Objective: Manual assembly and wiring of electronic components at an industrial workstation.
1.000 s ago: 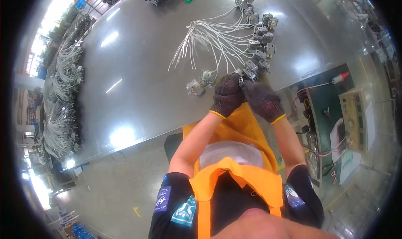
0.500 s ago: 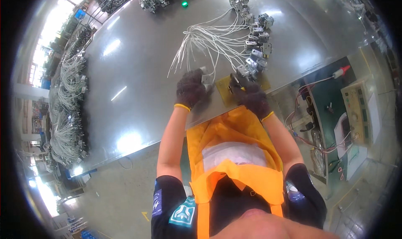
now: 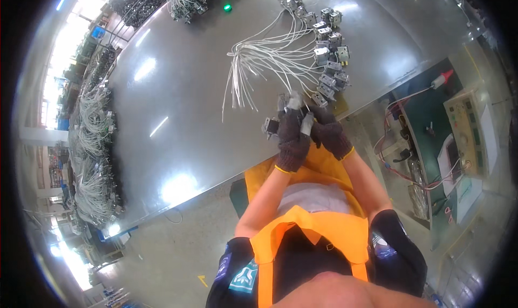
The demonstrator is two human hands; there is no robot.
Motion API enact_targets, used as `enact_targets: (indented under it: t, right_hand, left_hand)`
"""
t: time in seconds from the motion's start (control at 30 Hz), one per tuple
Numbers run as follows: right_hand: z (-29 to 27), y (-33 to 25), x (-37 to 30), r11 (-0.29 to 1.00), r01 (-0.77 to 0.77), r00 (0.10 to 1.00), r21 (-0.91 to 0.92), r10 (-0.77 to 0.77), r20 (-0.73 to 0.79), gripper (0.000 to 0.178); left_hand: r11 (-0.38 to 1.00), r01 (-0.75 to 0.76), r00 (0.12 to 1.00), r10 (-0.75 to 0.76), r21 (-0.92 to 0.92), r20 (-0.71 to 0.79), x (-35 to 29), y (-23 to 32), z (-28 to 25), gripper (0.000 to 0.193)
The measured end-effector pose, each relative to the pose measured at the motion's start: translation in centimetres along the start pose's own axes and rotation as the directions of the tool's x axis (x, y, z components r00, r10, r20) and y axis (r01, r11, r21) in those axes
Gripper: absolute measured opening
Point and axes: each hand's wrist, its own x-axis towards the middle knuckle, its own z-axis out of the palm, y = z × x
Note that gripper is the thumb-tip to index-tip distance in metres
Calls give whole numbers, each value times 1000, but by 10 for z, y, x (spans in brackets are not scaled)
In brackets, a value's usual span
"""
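Head view: from where I stand, the left hand (image 3: 292, 141) and right hand (image 3: 330, 132), both gloved, meet over the near edge of the worktop (image 3: 197, 100), fingers curled inward and blocking whatever is between; I can't tell what either grips. One dark-faced component (image 3: 270, 127) sits just left of them. White wires (image 3: 270, 55) fan to a row of metal components (image 3: 329, 54) stretching toward the far edge. A yellowish plate (image 3: 340, 104) peeks past the right hand.
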Motion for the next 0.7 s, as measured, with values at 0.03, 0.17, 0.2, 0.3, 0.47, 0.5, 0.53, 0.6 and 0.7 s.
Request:
enact_targets:
  t: [0.03, 0.17, 0.2, 0.3, 0.47, 0.5, 0.53, 0.6, 0.7]
  right_hand:
    - [-2, 2, -3, 999, -27, 1000, -20, 27, -15, 39]
    - [-25, 10, 12, 930, 174, 984, -324, -155, 85, 36]
    - [-33, 28, 23, 893, 331, 943, -304, -325, 70, 36]
    - [-37, 6, 29, 732, 472, 852, -492, -521, 41, 38]
    - [-64, -29, 34, 914, 81, 992, -398, -111, -53, 40]
    - [-68, -23, 33, 956, 109, 989, -271, -131, -63, 40]
    - [-73, -19, 28, 955, 108, 989, -276, -131, -66, 40]
    - [-71, -19, 16, 1000, -13, 1000, 9, 13, -21, 39]
    - [-72, -16, 4, 986, 99, 991, -136, -86, 99, 34]
  left_hand:
    - [993, 71, 995, -64, -97, 73, -5, -10, 0, 56]
    - [804, 444, 895, -382, -396, 230, 0, -2, -20, 51]
    - [709, 524, 852, -425, -472, 307, 8, -1, -30, 51]
    - [721, 458, 889, -352, -520, 294, 7, -23, -41, 49]
    - [826, 359, 933, -311, -436, 179, -1, -28, -17, 51]
    - [850, 421, 906, -377, -317, 193, 5, -13, -15, 56]
    - [857, 478, 874, -443, -193, 199, 9, -5, -12, 61]
    - [713, 572, 819, -524, -406, 234, 8, -13, -8, 63]
    - [918, 392, 916, -382, -63, 126, 7, -16, 2, 58]
